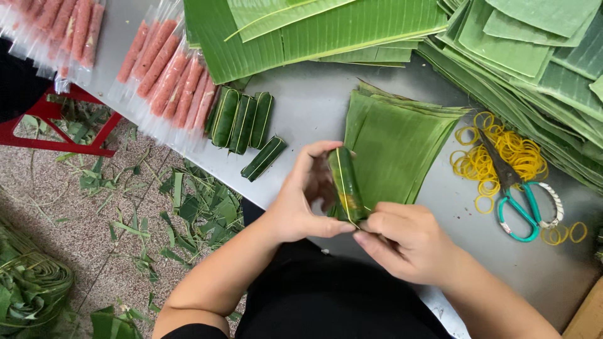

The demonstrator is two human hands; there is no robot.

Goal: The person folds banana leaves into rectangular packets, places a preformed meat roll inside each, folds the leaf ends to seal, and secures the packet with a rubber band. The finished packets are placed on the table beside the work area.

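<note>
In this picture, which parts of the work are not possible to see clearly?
Head view only:
- The lower end of the leaf-wrapped roll: covered by the left hand and right hand.
- What is inside the roll: hidden by the leaf.
- The big banana leaves: cut off by the top edge.
- The pink sausages in plastic: their upper ends leave the picture.
- The scissors: blade tips lost among the yellow rubber bands.

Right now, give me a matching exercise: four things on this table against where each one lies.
Things:
1 scissors
2 wrapped roll
3 pink sausages
4 rubber bands

Places:
A between the left hand and right hand
B far left, in clear plastic
C in a yellow heap beside the cut leaves
D over the heap's near edge

Pairs: 1-D, 2-A, 3-B, 4-C
</note>
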